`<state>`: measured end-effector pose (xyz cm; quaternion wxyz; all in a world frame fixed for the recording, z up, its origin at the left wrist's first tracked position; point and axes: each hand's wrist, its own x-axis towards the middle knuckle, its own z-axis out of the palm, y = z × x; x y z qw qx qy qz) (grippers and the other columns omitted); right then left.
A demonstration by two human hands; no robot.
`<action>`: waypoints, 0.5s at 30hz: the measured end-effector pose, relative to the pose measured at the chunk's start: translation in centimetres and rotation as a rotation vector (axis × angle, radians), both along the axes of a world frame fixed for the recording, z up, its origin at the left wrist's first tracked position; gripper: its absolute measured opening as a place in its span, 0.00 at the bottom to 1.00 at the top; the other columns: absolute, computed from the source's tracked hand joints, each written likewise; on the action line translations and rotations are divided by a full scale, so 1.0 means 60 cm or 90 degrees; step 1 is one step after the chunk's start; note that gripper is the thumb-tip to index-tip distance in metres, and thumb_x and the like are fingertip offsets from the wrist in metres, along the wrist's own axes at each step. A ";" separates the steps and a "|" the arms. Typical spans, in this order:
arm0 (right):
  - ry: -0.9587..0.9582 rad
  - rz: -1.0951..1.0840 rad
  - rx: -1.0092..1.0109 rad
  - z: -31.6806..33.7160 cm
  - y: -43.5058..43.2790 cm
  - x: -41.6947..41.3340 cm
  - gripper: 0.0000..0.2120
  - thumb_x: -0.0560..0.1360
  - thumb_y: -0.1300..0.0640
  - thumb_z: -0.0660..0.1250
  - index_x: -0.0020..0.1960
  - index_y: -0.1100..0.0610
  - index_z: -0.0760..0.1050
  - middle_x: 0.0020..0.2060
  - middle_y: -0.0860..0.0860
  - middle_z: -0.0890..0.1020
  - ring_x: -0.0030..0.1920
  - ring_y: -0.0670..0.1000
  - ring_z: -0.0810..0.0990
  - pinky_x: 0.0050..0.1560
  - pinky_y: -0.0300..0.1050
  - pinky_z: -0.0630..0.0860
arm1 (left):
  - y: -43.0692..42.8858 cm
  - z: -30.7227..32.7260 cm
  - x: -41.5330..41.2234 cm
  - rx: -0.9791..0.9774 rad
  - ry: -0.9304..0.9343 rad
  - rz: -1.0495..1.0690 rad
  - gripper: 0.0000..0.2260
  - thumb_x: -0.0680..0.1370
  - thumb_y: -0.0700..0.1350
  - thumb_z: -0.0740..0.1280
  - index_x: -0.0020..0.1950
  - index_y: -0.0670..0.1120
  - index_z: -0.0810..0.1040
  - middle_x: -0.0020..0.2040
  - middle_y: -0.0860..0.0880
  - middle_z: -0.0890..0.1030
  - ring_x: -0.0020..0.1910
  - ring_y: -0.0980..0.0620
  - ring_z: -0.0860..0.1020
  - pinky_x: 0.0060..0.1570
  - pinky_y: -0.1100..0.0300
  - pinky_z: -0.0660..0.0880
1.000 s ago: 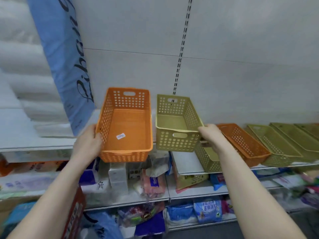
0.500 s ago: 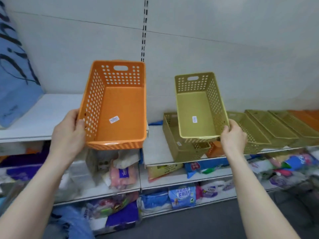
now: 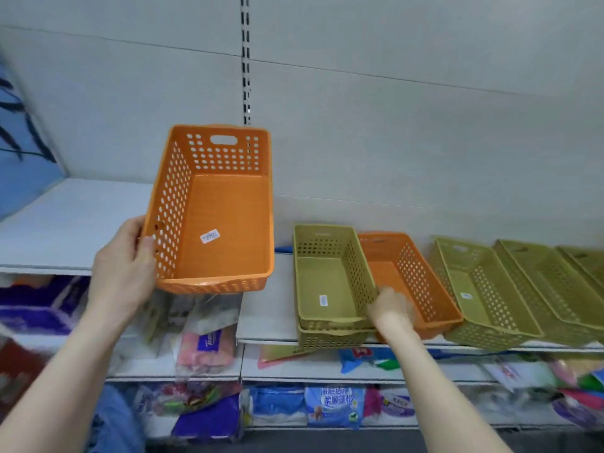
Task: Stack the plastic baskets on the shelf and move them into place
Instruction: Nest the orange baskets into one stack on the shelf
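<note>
**Baskets: one orange in my left hand, green pair nested on the shelf**

Orange basket (image 3: 215, 217) is up in the air, tilted open toward me, clear of the shelf (image 3: 65, 223). My left hand (image 3: 122, 273) is clamped on its near left corner, thumb on the perforated side wall. Price sticker on the floor inside.

Green basket (image 3: 330, 279) sits nested in a second green one at the shelf's front edge. My right hand (image 3: 390, 308) is blurred, at that stack's right wall, between it and the second orange basket (image 3: 411, 282). Can't tell if it's gripping or just touching.

More green baskets (image 3: 483, 295) lean in a row to the right.

Handling guess: thin, light, slightly flexy plastic, fine one-handed. Best grip is the rim or the cut-out handle slot on the end walls. Smooth walls nest easily but may jam if pushed in crooked.
</note>
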<state>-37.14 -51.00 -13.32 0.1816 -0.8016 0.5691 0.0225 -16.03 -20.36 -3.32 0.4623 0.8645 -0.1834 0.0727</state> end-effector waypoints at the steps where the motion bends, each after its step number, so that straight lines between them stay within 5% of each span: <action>1: 0.012 0.008 0.007 -0.010 -0.002 0.000 0.17 0.77 0.63 0.60 0.64 0.57 0.77 0.58 0.57 0.82 0.58 0.59 0.80 0.57 0.51 0.78 | -0.004 0.001 0.000 0.001 0.004 0.002 0.15 0.81 0.43 0.58 0.65 0.45 0.75 0.61 0.40 0.80 0.60 0.40 0.77 0.56 0.47 0.70; 7: 0.040 0.070 -0.031 -0.008 -0.011 0.005 0.14 0.79 0.61 0.59 0.63 0.57 0.76 0.57 0.56 0.82 0.57 0.58 0.80 0.54 0.50 0.77 | -0.032 0.009 -0.001 0.006 -0.008 -0.017 0.15 0.81 0.42 0.58 0.67 0.45 0.74 0.61 0.40 0.80 0.59 0.40 0.77 0.53 0.49 0.70; 11: -0.355 0.149 -0.097 0.069 0.002 0.020 0.18 0.82 0.54 0.60 0.69 0.56 0.74 0.63 0.55 0.81 0.63 0.56 0.78 0.62 0.47 0.73 | -0.077 0.015 -0.010 0.009 -0.041 -0.076 0.15 0.82 0.43 0.56 0.66 0.46 0.74 0.58 0.42 0.81 0.54 0.42 0.78 0.49 0.51 0.69; 15: -0.599 0.106 0.134 0.142 0.019 0.046 0.26 0.74 0.29 0.58 0.53 0.48 0.81 0.51 0.49 0.86 0.55 0.50 0.83 0.60 0.53 0.78 | -0.147 0.010 -0.041 0.005 -0.075 -0.156 0.15 0.82 0.41 0.56 0.66 0.45 0.74 0.58 0.42 0.82 0.55 0.41 0.78 0.49 0.52 0.70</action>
